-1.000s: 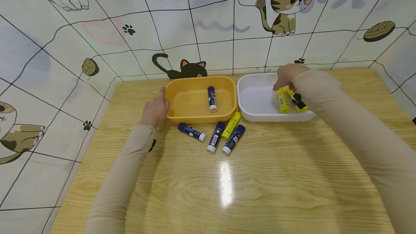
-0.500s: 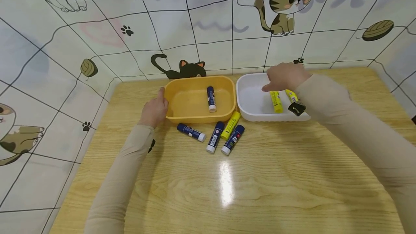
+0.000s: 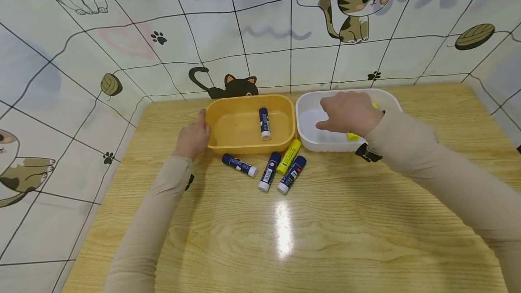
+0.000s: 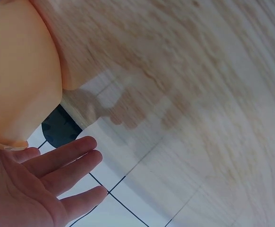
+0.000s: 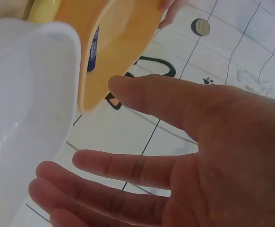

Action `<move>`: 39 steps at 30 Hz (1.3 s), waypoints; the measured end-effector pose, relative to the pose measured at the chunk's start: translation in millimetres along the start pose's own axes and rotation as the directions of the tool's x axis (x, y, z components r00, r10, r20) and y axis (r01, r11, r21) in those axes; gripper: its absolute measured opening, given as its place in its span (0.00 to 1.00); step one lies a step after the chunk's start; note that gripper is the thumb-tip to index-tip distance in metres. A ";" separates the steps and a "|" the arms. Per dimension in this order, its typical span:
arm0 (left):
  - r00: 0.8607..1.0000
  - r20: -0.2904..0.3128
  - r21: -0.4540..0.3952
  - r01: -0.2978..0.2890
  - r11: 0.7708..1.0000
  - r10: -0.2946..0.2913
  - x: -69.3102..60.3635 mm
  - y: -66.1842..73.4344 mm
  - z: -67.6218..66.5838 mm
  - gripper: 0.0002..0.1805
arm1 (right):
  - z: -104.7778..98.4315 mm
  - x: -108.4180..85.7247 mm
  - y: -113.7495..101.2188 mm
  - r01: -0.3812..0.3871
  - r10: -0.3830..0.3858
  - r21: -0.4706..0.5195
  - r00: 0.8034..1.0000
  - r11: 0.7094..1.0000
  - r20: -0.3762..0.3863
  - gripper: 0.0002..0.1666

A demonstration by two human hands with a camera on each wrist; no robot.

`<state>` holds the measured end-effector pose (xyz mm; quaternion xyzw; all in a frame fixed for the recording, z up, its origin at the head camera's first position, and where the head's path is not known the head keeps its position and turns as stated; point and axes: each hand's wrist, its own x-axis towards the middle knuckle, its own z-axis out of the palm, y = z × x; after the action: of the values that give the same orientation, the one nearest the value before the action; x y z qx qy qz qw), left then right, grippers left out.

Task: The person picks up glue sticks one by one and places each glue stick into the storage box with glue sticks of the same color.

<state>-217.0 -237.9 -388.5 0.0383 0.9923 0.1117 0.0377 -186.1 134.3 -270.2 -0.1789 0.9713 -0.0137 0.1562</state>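
Observation:
My left hand (image 3: 193,138) touches the left end of an orange basin (image 3: 234,149), its fingers straight in the left wrist view. Inside that basin lies one navy glue stick (image 3: 264,123) with a white cap. Over the white basin (image 3: 311,123) is my right hand (image 3: 351,113), thumb and fingers spread, holding nothing. Beneath it, a yellow glue stick (image 3: 352,137) and another yellow one (image 3: 375,105) are mostly hidden. On the table before the basins lie a navy glue stick (image 3: 240,165), two more navy ones, and a yellow glue stick (image 3: 289,157).
The two basins stand side by side at the back of the wood-grain table (image 3: 228,238), close to a wall (image 3: 264,35) printed with cats and grid lines. A second wall (image 3: 61,148) runs along the left.
My right hand has come away from the yellow glue sticks in the white basin and moved left, its fingers opening out. My left hand stays at the orange basin.

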 end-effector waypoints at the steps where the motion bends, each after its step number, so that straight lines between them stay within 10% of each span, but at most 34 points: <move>1: 1.000 0.000 0.000 0.000 1.000 0.000 -0.1 -0.1 0.1 0.28 | 1.4 -2.0 -2.0 0.005 -0.005 0.004 1.000 1.000 -0.008 0.19; 39: 0.999 0.023 0.019 0.034 0.999 -0.034 -0.2 -1.8 1.3 0.29 | 82.0 -6.5 -51.2 0.264 -0.268 0.133 0.963 0.955 0.012 0.10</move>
<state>-216.9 -239.4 -390.1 0.0232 0.9933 0.1015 0.0509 -137.5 91.1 -342.0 -0.2974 0.9330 -0.0950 0.1789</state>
